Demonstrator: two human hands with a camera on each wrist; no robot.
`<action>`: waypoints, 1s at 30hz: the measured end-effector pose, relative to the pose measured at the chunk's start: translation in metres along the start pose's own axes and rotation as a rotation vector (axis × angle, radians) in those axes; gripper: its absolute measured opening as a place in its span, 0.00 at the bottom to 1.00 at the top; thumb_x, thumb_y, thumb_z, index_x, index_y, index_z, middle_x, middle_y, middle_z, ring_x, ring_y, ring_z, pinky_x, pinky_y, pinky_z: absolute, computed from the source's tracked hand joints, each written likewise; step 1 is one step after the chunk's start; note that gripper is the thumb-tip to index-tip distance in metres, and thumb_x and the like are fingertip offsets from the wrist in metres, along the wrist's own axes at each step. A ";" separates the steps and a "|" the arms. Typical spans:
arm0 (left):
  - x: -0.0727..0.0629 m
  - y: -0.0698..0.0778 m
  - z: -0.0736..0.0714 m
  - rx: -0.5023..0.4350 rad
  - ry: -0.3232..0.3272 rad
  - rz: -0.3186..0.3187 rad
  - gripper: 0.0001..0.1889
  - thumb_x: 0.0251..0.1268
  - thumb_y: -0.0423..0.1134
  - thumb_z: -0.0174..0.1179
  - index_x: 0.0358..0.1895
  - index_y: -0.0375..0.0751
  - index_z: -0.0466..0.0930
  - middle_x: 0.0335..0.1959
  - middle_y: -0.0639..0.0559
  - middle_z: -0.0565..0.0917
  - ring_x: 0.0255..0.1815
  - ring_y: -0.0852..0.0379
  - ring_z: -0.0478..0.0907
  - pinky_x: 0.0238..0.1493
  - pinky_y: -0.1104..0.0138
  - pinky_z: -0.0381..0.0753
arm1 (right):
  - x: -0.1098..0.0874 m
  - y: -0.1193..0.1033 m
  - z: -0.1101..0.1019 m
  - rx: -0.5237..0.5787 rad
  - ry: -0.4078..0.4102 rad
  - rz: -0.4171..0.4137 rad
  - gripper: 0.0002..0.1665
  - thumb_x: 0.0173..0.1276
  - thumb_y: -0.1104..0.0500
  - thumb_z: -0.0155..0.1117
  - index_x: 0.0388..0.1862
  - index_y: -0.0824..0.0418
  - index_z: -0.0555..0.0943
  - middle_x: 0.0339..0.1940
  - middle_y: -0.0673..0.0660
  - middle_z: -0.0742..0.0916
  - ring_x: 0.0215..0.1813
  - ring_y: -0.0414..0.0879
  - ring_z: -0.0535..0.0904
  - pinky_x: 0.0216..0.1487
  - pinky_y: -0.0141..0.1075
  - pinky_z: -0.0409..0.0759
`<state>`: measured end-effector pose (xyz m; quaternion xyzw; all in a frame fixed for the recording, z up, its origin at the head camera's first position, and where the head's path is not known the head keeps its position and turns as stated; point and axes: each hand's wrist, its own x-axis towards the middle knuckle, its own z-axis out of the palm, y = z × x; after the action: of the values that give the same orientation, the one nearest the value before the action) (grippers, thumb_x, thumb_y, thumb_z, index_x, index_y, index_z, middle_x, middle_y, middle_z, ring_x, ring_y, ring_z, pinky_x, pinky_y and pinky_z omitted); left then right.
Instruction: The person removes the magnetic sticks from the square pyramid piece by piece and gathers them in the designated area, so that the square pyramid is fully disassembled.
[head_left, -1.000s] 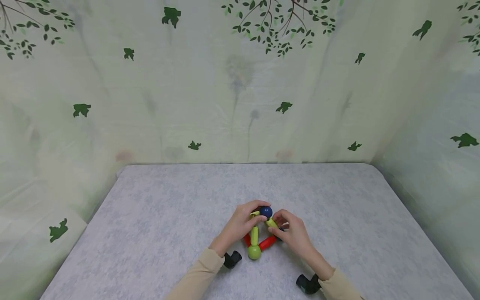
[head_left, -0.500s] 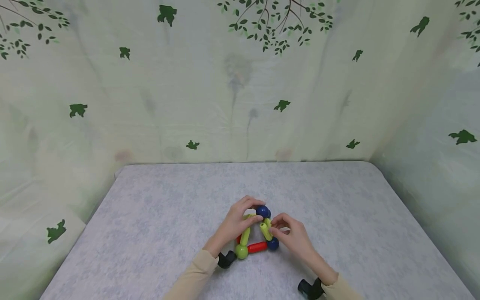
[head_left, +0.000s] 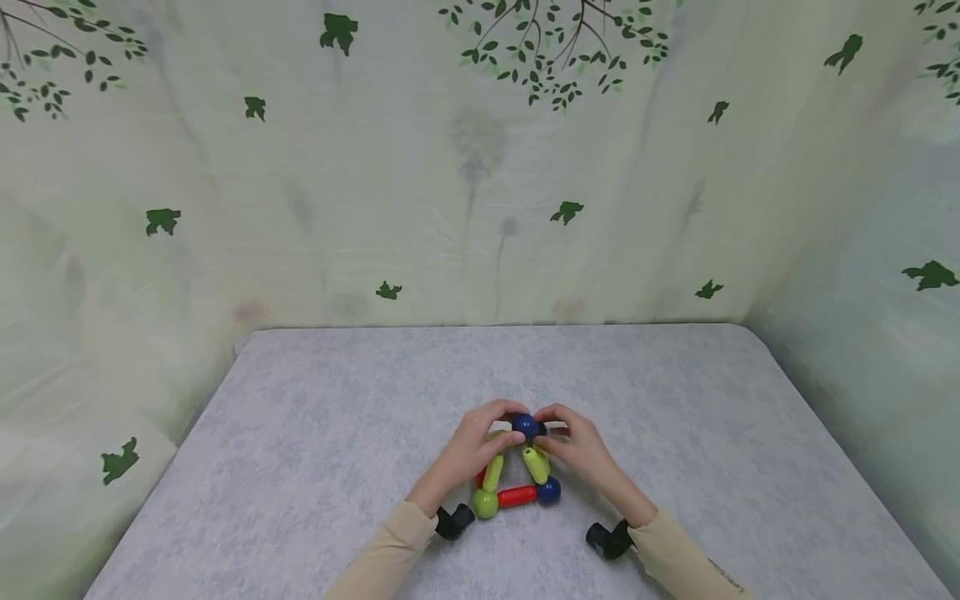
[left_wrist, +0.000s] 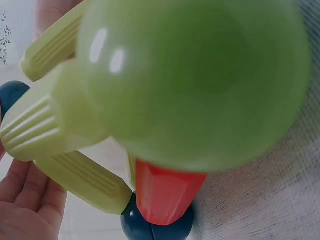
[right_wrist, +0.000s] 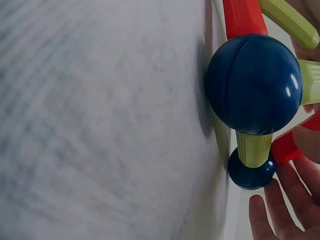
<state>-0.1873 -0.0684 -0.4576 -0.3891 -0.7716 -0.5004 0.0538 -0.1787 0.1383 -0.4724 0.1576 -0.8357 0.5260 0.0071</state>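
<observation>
A toy frame of balls and rods stands between the hands. My left hand (head_left: 476,442) pinches its upper blue ball (head_left: 526,427) between thumb and fingers. My right hand (head_left: 581,443) is at that ball's right side; in the right wrist view its thumb lies over a red rod (right_wrist: 286,146), fingers behind. Nearest me are a green ball (head_left: 485,503), a short red rod (head_left: 517,497) and another blue ball (head_left: 549,490). Yellow-green rods (head_left: 492,473) slope up from these corners; the right one (head_left: 536,467) shows a bare upper end. Another blue ball (right_wrist: 251,170) sits farther back.
A grey mottled cloth (head_left: 360,392) covers the table. Behind it hangs a pale curtain (head_left: 420,183) with leaf prints. Black wrist cameras (head_left: 609,540) stick out below both sleeves (head_left: 686,554), close over the cloth.
The frame has shifted left and turned, bringing its right blue ball into view. My right hand has left the right yellow-green rod and moved up to the upper blue ball; my left keeps its hold.
</observation>
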 end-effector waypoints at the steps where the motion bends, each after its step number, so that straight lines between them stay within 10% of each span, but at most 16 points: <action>1: 0.000 0.000 0.000 0.002 0.000 0.001 0.17 0.66 0.37 0.58 0.55 0.34 0.75 0.50 0.48 0.80 0.51 0.55 0.76 0.52 0.51 0.76 | 0.000 0.000 0.000 -0.008 -0.006 -0.002 0.15 0.61 0.68 0.68 0.46 0.60 0.80 0.46 0.53 0.83 0.55 0.52 0.76 0.55 0.48 0.76; 10: 0.000 0.001 -0.001 0.024 -0.003 -0.008 0.16 0.68 0.37 0.56 0.56 0.35 0.73 0.50 0.47 0.79 0.51 0.55 0.77 0.54 0.60 0.76 | 0.001 0.001 0.002 -0.034 -0.005 0.005 0.14 0.60 0.69 0.68 0.45 0.60 0.80 0.46 0.53 0.83 0.53 0.52 0.77 0.55 0.49 0.76; 23: 0.013 0.007 -0.027 -0.122 0.191 -0.268 0.16 0.66 0.27 0.58 0.55 0.27 0.72 0.50 0.36 0.79 0.49 0.42 0.78 0.52 0.56 0.77 | 0.011 0.013 -0.007 0.080 -0.134 0.051 0.17 0.64 0.76 0.57 0.53 0.72 0.77 0.52 0.65 0.81 0.57 0.60 0.75 0.57 0.49 0.74; 30: 0.023 -0.044 -0.035 -0.101 0.222 -0.403 0.16 0.62 0.30 0.62 0.53 0.34 0.76 0.50 0.40 0.80 0.48 0.46 0.79 0.48 0.61 0.79 | 0.011 0.018 -0.009 0.071 -0.147 0.090 0.15 0.64 0.74 0.59 0.50 0.69 0.79 0.49 0.62 0.82 0.54 0.58 0.78 0.54 0.48 0.76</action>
<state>-0.2427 -0.0930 -0.4618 -0.1718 -0.7969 -0.5788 0.0177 -0.1956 0.1504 -0.4818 0.1583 -0.8210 0.5422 -0.0833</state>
